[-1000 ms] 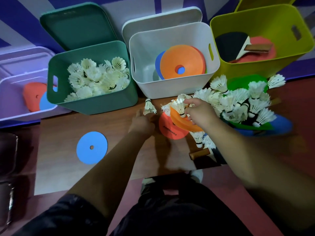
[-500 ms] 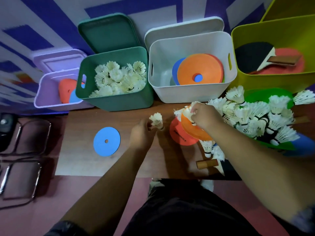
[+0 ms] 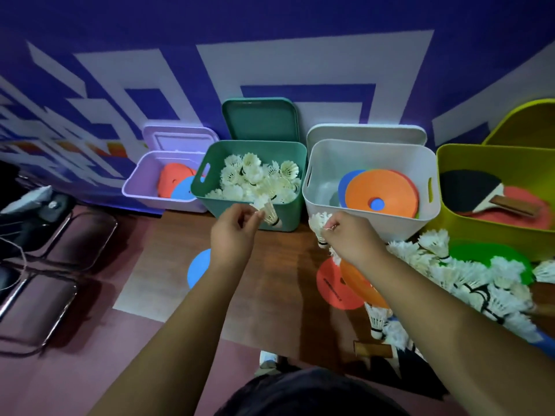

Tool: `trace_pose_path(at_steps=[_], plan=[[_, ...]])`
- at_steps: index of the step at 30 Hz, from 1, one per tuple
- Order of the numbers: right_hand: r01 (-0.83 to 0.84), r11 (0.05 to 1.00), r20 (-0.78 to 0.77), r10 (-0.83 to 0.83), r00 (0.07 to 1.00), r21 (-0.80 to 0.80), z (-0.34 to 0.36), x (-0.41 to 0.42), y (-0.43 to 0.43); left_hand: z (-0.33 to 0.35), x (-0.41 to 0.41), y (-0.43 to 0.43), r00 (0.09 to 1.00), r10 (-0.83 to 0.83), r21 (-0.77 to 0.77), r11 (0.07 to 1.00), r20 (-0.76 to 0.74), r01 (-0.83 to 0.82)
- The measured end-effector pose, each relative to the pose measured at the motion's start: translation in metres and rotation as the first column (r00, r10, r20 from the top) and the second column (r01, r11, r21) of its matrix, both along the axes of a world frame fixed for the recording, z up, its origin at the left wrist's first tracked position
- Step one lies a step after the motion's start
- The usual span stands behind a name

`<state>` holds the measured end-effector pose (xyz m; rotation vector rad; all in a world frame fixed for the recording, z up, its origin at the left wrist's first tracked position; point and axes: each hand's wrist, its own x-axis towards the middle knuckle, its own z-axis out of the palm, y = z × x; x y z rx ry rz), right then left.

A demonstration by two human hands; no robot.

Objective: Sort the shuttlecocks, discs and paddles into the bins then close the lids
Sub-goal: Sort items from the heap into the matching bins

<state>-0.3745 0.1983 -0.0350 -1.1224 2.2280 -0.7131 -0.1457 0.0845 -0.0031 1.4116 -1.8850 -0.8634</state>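
Both up off worktop (image 3: pixel 285 265) since earlier. Left grip (image 3: pixel 232 232) pinches shuttlecock (image 3: pixel 268 213), green bin (image 3: pixel 258 144) just ahead; right grip (image 3: pixel 350 235) pinches second shuttlecock (image 3: pixel 318 223). Shuttlecock-sorting step; next: reach over rim, drop.

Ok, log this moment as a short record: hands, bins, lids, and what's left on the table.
left hand: pinches a shuttlecock at the green bin's front rim
right hand: grips a second shuttlecock before the white bin
green bin: sorted shuttlecocks
white bin: disc stack, orange on top
yellow bin: paddles
lilac bin: red and blue discs
lids: green lid and the other three open
table: shuttlecock pile, blue disc, red disc, orange disc, green disc, paddle handle
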Motion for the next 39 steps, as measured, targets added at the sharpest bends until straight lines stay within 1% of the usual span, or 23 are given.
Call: trace_pose_path(at_steps=[3,7,9,11,13,15,17,20,23,27,30,32,34,36,39], plan=[[-0.015,0.999,0.004,0.015,1.000,-0.040,0.010,0.008,-0.004,0.030,-0.001,-0.028,0.998,0.022,-0.028,0.999,-0.060,-0.024],[0.033,0.997,0.044,-0.030,0.999,-0.067,0.026,0.018,-0.009,0.057,-0.011,-0.069,0.991,0.039,-0.057,0.997,-0.127,-0.047],[0.052,0.996,0.061,-0.047,0.997,-0.079,0.034,0.021,-0.013,0.056,-0.020,-0.087,0.998,0.019,-0.034,0.999,-0.062,-0.021],[0.065,0.994,0.074,-0.059,0.995,-0.087,0.041,0.023,-0.017,0.045,-0.028,-0.098,0.995,-0.042,0.026,0.999,0.087,0.040],[0.087,0.992,0.081,-0.079,0.994,-0.093,0.046,0.025,-0.022,0.028,-0.032,-0.102,0.975,-0.096,0.117,0.990,0.199,0.074],[0.118,0.988,0.111,-0.107,0.988,-0.098,0.048,0.027,-0.025,0.010,-0.028,-0.102,0.965,-0.108,0.200,0.978,0.237,0.060],[0.161,0.982,0.162,-0.145,0.976,-0.094,0.049,0.029,-0.029,-0.003,-0.020,-0.100,0.961,-0.131,0.241,0.968,0.242,0.071],[0.235,0.968,0.220,-0.212,0.952,-0.084,0.052,0.034,-0.039,-0.014,-0.004,-0.098,0.958,-0.203,0.270,0.952,0.202,0.144],[0.260,0.961,0.206,-0.236,0.950,-0.098,0.059,0.039,-0.063,-0.014,0.014,-0.102,0.960,-0.235,0.303,0.936,0.154,0.180],[0.298,0.930,0.182,-0.261,0.948,-0.215,0.082,0.039,-0.116,-0.015,0.042,-0.114,0.975,-0.215,0.378,0.908,0.050,0.181],[0.320,0.903,0.194,-0.273,0.942,-0.287,0.102,0.041,-0.155,-0.021,0.062,-0.124,0.976,-0.217,0.382,0.903,0.015,0.195],[0.323,0.912,0.198,-0.277,0.940,-0.253,0.103,0.046,-0.173,-0.023,0.072,-0.130,0.977,-0.212,0.379,0.906,0.021,0.188],[0.313,0.932,0.196,-0.278,0.941,-0.182,0.095,0.057,-0.179,-0.026,0.080,-0.135,0.979,-0.201,0.380,0.907,0.014,0.181],[0.324,0.938,0.231,-0.290,0.929,-0.125,0.081,0.069,-0.175,-0.030,0.086,-0.138,0.979,-0.205,0.397,0.899,0.009,0.184],[0.341,0.935,0.245,-0.309,0.919,-0.101,0.060,0.083,-0.161,-0.040,0.092,-0.143,0.972,-0.234,0.426,0.881,0.014,0.206]])
